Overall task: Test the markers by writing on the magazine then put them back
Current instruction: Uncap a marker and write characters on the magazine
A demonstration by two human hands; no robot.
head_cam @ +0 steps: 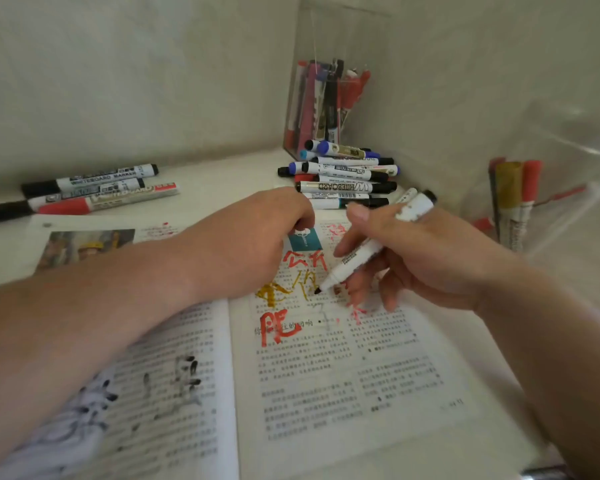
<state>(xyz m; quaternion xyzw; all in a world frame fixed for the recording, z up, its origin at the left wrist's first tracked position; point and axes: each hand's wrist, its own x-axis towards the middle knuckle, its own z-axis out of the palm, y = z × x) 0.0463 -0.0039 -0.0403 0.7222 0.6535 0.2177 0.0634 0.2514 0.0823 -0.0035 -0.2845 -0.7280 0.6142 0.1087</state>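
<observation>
The marker (357, 261), gripped pen-fashion in the right hand (430, 258), has its dark tip on the magazine (326, 375), on the right page beside red and gold strokes; a short, light stroke on bare print should show its ink best. The left hand (257, 237) rests at the magazine's top edge, fingers tucked under, so whether it holds anything, perhaps a cap, I cannot tell. Beyond that edge, heaped markers (343, 178) overlap.

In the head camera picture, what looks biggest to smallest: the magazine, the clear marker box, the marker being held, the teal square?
1. magazine, by far.
2. clear marker box.
3. marker in the right hand: as long as the box is tall, but thinner.
4. teal square.
</observation>
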